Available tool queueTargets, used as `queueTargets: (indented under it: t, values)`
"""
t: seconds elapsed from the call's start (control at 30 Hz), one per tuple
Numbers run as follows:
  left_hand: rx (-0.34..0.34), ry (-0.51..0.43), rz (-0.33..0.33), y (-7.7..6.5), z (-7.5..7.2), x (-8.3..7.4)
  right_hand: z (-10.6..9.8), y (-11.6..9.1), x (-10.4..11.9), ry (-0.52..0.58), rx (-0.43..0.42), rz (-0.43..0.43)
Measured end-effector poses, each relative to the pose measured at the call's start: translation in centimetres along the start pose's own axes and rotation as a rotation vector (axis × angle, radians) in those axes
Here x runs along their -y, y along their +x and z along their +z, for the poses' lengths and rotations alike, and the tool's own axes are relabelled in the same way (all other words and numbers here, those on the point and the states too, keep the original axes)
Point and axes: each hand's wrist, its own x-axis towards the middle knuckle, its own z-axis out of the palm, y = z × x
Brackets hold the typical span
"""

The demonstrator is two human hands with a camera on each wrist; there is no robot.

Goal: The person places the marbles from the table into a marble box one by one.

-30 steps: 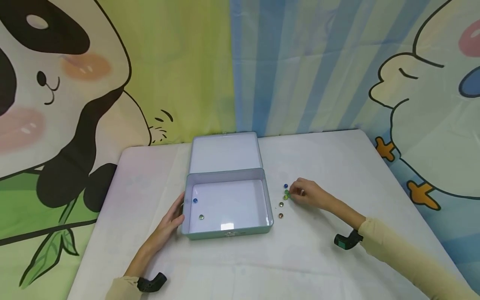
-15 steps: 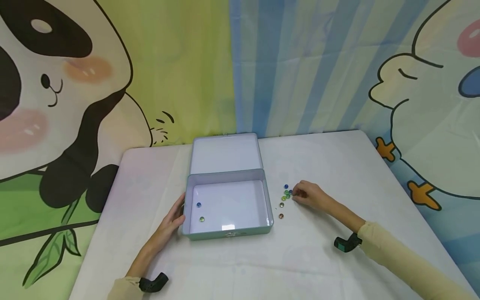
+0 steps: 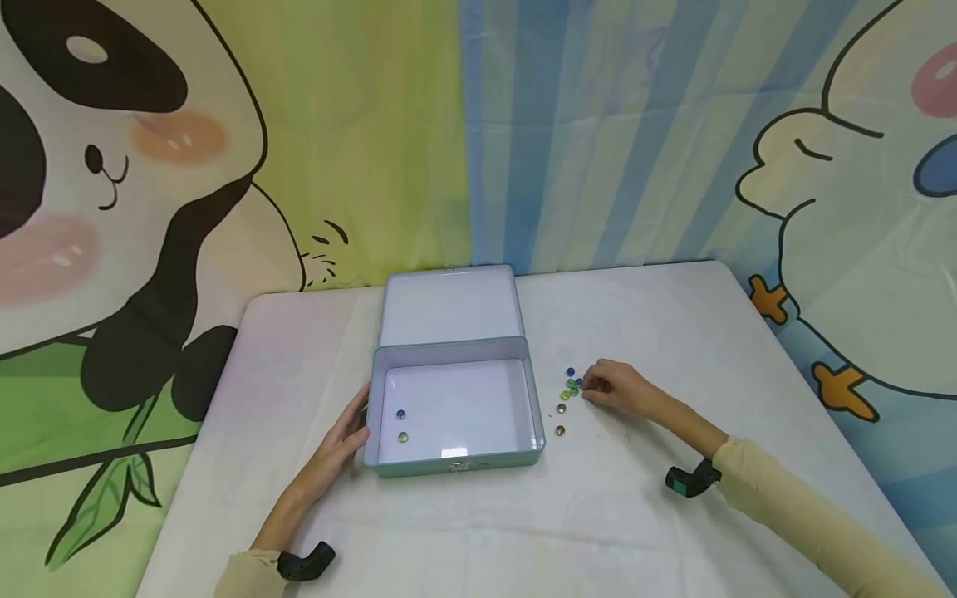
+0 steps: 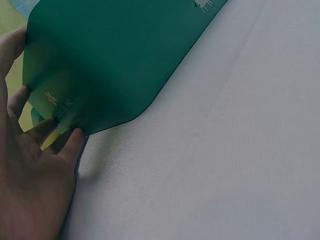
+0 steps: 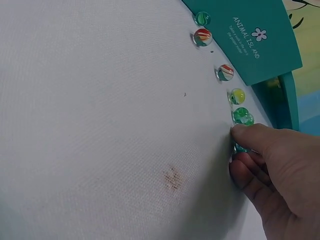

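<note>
A green tin box (image 3: 459,463) with a pale inside lies on the table, its lid (image 3: 449,307) laid back. Fingers of my left hand (image 3: 340,440) rest straight against the box's left side; the left wrist view shows them spread on its green wall (image 4: 110,60). Inside sit a blue marble (image 3: 400,414) and a greenish one (image 3: 403,437). To the right of the box, my right hand (image 3: 620,390) pinches a bluish marble (image 5: 241,148) between thumb and fingers, mostly hidden by them. Beside it lie green marbles (image 5: 241,115) and a yellow marble (image 5: 237,96).
Two orange-streaked marbles (image 5: 202,37) lie nearer the front, along the box's right side. Another blue marble (image 3: 571,372) lies at the back of the row. A white cloth covers the table (image 3: 478,548); printed curtains (image 3: 598,133) hang behind it.
My right hand has drawn slightly right, and a blue and a green marble now show at its fingertips. The blue marble in the box has rolled toward the front. My left hand stays in place.
</note>
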Motion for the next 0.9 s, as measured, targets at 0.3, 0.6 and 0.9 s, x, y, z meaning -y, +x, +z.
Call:
queueTargets:
  t: [0.3,0.6,0.9]
  values:
    - [-0.002,0.006,-0.007,-0.1,-0.1,0.0,-1.2,0.8,0.8,-0.021,-0.03,-0.014]
    - [0.01,-0.001,0.008,0.0,-0.2,0.2,-2.7,2.7,2.4,0.044,-0.083,0.009]
    - [-0.001,0.021,-0.005,0.0,-0.1,0.1,-3.7,5.4,5.3,0.156,-0.103,-0.043]
